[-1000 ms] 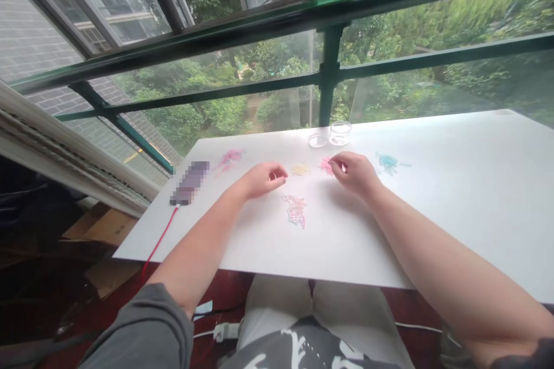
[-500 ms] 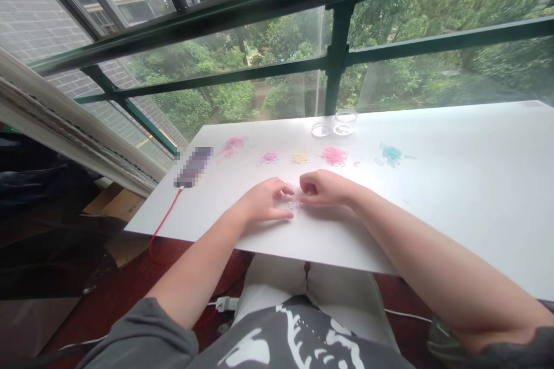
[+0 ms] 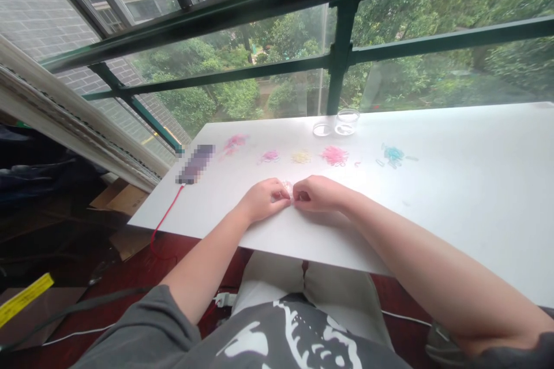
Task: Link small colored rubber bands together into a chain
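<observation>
Reading the yellow strip (image 3: 26, 300) at the far left defeated me: its dark marks were too small on my feed. The dark device (image 3: 195, 164) near the left edge of the worktop (image 3: 454, 184) was masked by blocks, so no brand showed. Next came the left hand (image 3: 262, 199), fingers curled, thumb tip close to the forefinger; whether it pinched anything I couldn't tell. Just off its fingertips, to its right, lay the pale pink loops (image 3: 287, 185), partly hidden, so I couldn't judge any long axis. The right hand (image 3: 321, 191) had them to its left, its fingers bent inward and its grip equally unclear to me. Neither hand seemed nearer. Farther right, the clear jar (image 3: 347, 122) carried no label I could make out.
</observation>
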The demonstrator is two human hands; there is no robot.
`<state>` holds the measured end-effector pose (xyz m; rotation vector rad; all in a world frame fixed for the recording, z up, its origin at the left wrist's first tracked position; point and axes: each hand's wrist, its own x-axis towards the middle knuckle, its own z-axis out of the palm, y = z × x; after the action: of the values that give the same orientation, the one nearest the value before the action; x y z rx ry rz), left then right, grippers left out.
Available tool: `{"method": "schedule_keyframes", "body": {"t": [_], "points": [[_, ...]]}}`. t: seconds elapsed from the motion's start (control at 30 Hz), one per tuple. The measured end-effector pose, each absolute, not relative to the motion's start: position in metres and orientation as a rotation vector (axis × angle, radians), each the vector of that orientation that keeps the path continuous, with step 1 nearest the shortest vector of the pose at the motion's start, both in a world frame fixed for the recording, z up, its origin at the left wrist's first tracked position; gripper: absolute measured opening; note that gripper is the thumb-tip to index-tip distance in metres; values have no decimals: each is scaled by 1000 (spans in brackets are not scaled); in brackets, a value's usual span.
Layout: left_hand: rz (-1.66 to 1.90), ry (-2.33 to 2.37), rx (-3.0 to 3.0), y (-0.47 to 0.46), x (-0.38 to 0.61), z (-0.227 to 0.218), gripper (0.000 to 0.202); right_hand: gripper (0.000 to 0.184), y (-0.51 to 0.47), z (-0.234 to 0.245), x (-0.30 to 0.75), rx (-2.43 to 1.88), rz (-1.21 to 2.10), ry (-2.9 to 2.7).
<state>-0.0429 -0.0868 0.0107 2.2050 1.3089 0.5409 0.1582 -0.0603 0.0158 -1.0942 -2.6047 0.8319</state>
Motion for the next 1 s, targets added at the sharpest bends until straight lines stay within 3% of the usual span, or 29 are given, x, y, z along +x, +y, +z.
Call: {"method": "schedule_keyframes", "body": {"t": [0.1, 0.2, 0.33, 0.5, 0.63, 0.77, 1.0], "points": [[674, 1327, 2061, -80, -41, 14, 19, 14, -58, 16, 160, -1080, 858, -2575], [1031, 1287, 1722, -66, -32, 24, 28, 15, -55, 18, 164, -1074, 916, -2528], [1491, 884, 1105, -41, -4, 55, 34, 18, -51, 18, 167, -1070, 1005, -2464], [1629, 440, 785, -11, 38, 111, 39, 20, -48, 14, 166, -1085, 1041, -2401], [1642, 405, 788, 19, 71, 138, 44, 21, -46, 11, 166, -1116, 1059, -2341], [1599, 448, 1009, 43, 99, 130, 44, 23, -44, 10, 167, -1156, 1075, -2289], [1251, 672, 1842, 19, 58, 60, 51, 19, -46, 8, 165, -1217, 1029, -2254]]}}
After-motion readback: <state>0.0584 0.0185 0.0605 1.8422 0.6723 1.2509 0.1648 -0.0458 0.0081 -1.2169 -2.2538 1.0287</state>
